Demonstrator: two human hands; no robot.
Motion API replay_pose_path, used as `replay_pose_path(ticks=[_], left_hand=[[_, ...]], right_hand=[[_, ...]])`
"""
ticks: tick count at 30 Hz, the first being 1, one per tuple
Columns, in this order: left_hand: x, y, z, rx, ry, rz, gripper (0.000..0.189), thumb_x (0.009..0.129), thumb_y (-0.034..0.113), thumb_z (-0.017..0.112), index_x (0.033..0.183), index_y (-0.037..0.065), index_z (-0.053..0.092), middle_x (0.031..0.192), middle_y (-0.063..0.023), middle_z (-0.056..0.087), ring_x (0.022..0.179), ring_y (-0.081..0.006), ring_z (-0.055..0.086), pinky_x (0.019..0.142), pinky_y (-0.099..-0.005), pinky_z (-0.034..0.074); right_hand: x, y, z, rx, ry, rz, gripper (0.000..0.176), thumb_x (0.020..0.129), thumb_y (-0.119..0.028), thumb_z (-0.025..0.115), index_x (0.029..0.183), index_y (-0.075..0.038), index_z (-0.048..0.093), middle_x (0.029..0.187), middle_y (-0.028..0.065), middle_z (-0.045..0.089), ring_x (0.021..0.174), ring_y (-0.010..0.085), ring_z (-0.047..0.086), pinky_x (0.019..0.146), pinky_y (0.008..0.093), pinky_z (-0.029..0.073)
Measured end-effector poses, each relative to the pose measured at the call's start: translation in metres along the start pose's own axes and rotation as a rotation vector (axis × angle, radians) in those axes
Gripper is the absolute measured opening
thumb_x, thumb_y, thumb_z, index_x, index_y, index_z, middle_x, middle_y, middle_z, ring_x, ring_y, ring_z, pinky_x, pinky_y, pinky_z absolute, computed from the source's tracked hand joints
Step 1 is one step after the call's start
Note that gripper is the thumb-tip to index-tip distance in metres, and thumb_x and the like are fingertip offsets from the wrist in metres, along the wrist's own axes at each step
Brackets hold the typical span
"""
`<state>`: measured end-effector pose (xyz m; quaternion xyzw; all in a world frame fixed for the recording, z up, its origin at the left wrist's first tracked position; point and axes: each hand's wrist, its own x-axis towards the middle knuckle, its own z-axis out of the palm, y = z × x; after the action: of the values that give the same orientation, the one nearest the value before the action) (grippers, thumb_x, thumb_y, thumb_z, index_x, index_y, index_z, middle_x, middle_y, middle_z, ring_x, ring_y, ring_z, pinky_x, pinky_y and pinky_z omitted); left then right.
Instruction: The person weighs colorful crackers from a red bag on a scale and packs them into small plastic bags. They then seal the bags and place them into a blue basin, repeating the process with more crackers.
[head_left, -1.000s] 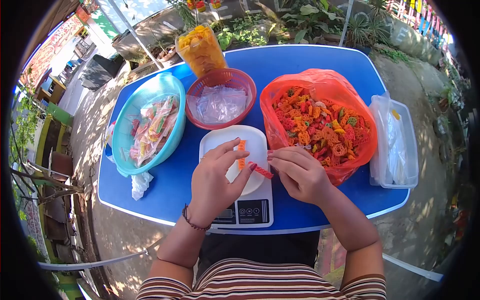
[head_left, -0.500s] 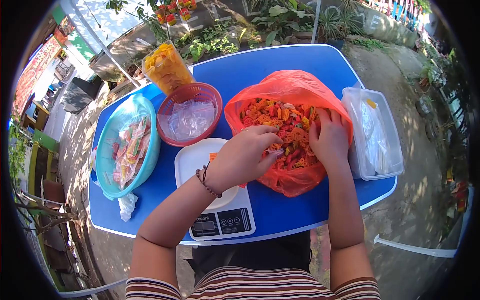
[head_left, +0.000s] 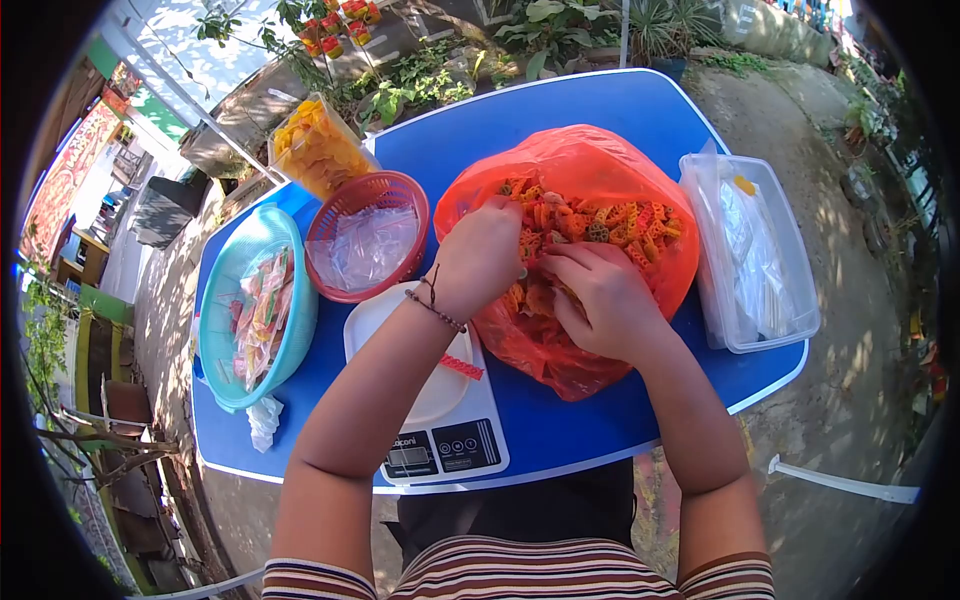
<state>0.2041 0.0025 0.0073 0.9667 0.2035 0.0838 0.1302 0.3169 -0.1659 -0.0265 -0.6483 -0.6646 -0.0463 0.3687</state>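
A red-orange plastic bag (head_left: 600,155) stands open on the table, filled with orange, red and yellow wheel- and tube-shaped snacks (head_left: 625,225). Over the bag's left side, my left hand (head_left: 482,250) is curled among the snacks; what its fingers hold is hidden. Near the middle of the bag, my right hand (head_left: 608,300) reaches in with thumb and fingers apart, touching the snacks. Below my left wrist is a white digital kitchen scale (head_left: 480,405), partly covered by my forearm. A round white dish (head_left: 432,400) rests on it, with a red snack piece (head_left: 462,367) on top.
A red basket (head_left: 420,250) holds clear plastic bags. Left of it, a turquoise basket (head_left: 215,330) contains filled packets. A clear container of yellow chips (head_left: 318,150) stands behind. On the right, a clear plastic box (head_left: 800,300) holds plastic bags. Crumpled white plastic (head_left: 264,422) lies at left.
My left hand has moved up and left in the bag. My right hand has come from the bag's right side to its middle. The red snack piece on the scale is now more exposed.
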Motion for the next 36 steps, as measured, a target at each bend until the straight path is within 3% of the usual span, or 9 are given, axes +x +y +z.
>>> replay_pose_path(ticks=[5,11,14,17,20,23,29,35,36], left_hand=[[0.051,-0.05,0.046,-0.129,0.166,0.101,0.025,0.09,0.005,0.053,0.112,0.0,0.064,0.1,-0.0245,0.069,0.096,-0.0428,0.066,0.084,-0.05,0.053],[0.058,-0.034,0.033,-0.045,0.032,-0.013,0.022,0.094,0.019,0.059,0.107,0.004,0.068,0.098,-0.0215,0.071,0.091,-0.04,0.068,0.081,-0.0493,0.053],[0.051,-0.035,0.035,0.013,0.102,0.037,0.022,0.094,0.021,0.061,0.107,0.005,0.069,0.099,-0.0221,0.07,0.09,-0.0406,0.067,0.08,-0.0491,0.053],[0.045,-0.016,0.013,-0.038,0.12,-0.007,0.021,0.097,0.019,0.062,0.108,0.003,0.068,0.094,-0.0169,0.073,0.084,-0.0315,0.071,0.074,-0.0419,0.054],[0.041,-0.011,0.004,-0.688,0.066,-0.08,0.022,0.1,0.02,0.063,0.11,0.0,0.068,0.093,-0.0076,0.073,0.081,-0.0157,0.07,0.072,-0.0314,0.054],[0.027,0.004,-0.017,-0.991,-0.135,-0.124,0.025,0.102,0.021,0.063,0.112,-0.002,0.067,0.095,-0.0012,0.069,0.081,-0.0054,0.064,0.072,-0.0246,0.053],[0.02,0.005,-0.012,-0.81,-0.158,-0.076,0.023,0.1,0.018,0.065,0.112,-0.001,0.068,0.1,-0.0031,0.071,0.089,-0.009,0.067,0.077,-0.026,0.055],[0.006,0.022,0.006,-0.752,-0.03,0.234,0.014,0.095,0.01,0.068,0.104,-0.001,0.069,0.098,-0.0049,0.072,0.093,-0.0117,0.069,0.081,-0.0278,0.056],[0.004,0.026,0.005,-0.717,-0.099,0.192,0.014,0.095,0.009,0.069,0.105,0.0,0.068,0.105,-0.0084,0.072,0.099,-0.0183,0.07,0.087,-0.0329,0.056]], right_hand=[[0.001,-0.005,-0.006,0.027,-0.074,0.022,0.035,0.083,-0.014,0.067,0.115,-0.002,0.068,0.12,0.0174,0.067,0.109,0.036,0.064,0.1,0.0467,0.048],[-0.001,-0.001,0.001,-0.047,0.009,-0.003,0.03,0.087,-0.021,0.066,0.112,-0.004,0.069,0.113,0.0152,0.067,0.104,0.0324,0.064,0.096,0.0451,0.048],[0.001,-0.001,0.002,-0.047,0.088,0.037,0.03,0.089,-0.02,0.065,0.113,-0.003,0.068,0.114,0.0155,0.067,0.105,0.0332,0.064,0.095,0.0458,0.048],[0.005,-0.001,-0.002,-0.036,0.21,0.095,0.028,0.088,-0.015,0.064,0.113,-0.002,0.067,0.114,0.0165,0.066,0.102,0.0348,0.064,0.091,0.0463,0.05],[0.004,0.007,-0.008,-0.048,0.247,0.159,0.029,0.087,-0.008,0.063,0.115,-0.001,0.065,0.113,0.0183,0.066,0.099,0.0373,0.065,0.086,0.0467,0.052],[0.001,0.014,-0.013,-0.07,0.218,0.237,0.034,0.085,-0.002,0.061,0.118,0.0,0.063,0.114,0.0203,0.065,0.097,0.0393,0.065,0.085,0.0476,0.053],[0.0,0.022,-0.023,-0.215,0.326,0.34,0.043,0.083,0.001,0.06,0.126,0.0,0.059,0.116,0.0247,0.064,0.105,0.0421,0.064,0.091,0.0497,0.052],[-0.002,0.036,-0.034,-0.302,0.383,0.377,0.049,0.083,0.005,0.058,0.132,0.0,0.057,0.12,0.0275,0.063,0.11,0.0441,0.062,0.094,0.0497,0.051],[-0.002,0.036,-0.037,-0.305,0.375,0.4,0.048,0.083,0.005,0.058,0.131,0.0,0.057,0.12,0.0275,0.064,0.11,0.0441,0.063,0.094,0.0496,0.051]])
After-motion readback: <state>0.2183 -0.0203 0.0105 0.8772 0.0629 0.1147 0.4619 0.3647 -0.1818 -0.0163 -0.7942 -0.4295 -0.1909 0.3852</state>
